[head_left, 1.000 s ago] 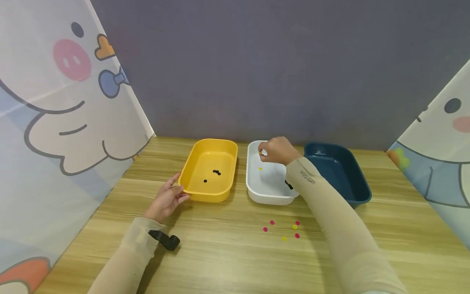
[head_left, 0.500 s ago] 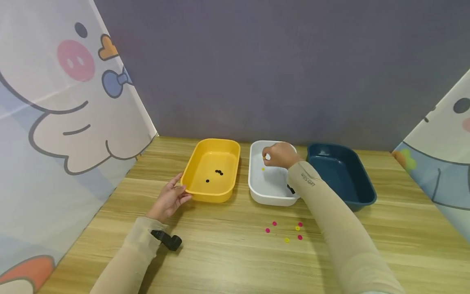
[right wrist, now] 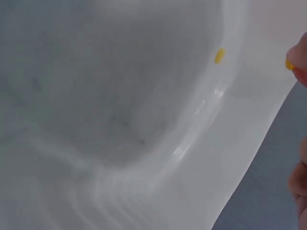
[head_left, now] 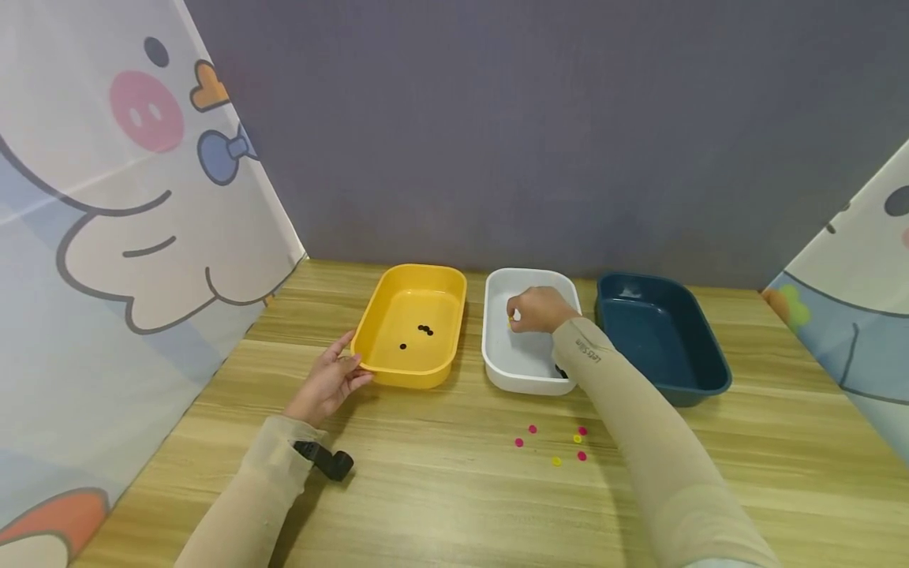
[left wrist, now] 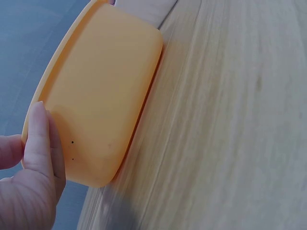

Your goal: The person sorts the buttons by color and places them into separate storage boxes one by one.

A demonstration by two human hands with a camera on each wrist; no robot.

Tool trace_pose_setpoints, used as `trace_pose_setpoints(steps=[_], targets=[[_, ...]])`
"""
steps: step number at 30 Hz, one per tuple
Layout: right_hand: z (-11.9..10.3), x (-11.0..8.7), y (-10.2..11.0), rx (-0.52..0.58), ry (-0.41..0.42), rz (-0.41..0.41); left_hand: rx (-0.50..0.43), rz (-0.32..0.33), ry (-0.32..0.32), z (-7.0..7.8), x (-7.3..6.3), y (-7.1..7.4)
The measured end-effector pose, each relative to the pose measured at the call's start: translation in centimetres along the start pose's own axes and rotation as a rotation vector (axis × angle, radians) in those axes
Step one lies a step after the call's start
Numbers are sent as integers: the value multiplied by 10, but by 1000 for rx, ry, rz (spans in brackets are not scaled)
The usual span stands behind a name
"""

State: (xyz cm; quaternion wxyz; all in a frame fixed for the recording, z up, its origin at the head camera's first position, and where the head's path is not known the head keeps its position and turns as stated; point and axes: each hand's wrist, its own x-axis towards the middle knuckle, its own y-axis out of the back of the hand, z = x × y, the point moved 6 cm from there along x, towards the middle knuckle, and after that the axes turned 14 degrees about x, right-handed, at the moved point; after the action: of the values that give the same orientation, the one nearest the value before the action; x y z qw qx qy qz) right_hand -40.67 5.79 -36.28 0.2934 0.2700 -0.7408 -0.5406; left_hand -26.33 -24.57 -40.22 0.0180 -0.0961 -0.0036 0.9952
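My left hand grips the near left corner of a yellow plastic tray, thumb at the rim and fingers along the outer wall in the left wrist view. Several black discs lie inside. My right hand reaches over a white tray and pinches a small yellow disc between its fingertips. Another yellow disc lies on the white tray's floor, by the wall in the right wrist view; in the head view the fingers overlap that area.
A dark blue tray stands right of the white one, partly behind the right sleeve. Before the trays, several pink discs and two yellow discs lie on the wooden table. A grey wall rises behind.
My right hand has moved lower and nearer inside the white tray, fingertips now over the spot where the loose yellow disc showed. The left hand keeps its hold on the yellow tray.
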Motion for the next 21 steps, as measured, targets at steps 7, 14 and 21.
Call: trace_pose_setpoints(steps=[7, 14, 21], targets=[[-2, 3, -8, -8, -11, -53, -14, -11, -9, 3, 1, -1], [-2, 5, -12, 15, -35, -88, -5, 1, 2, 3, 0, -1], [-10, 1, -1, 54, -64, -76, 0, 13, 15, 0, -1, -1]])
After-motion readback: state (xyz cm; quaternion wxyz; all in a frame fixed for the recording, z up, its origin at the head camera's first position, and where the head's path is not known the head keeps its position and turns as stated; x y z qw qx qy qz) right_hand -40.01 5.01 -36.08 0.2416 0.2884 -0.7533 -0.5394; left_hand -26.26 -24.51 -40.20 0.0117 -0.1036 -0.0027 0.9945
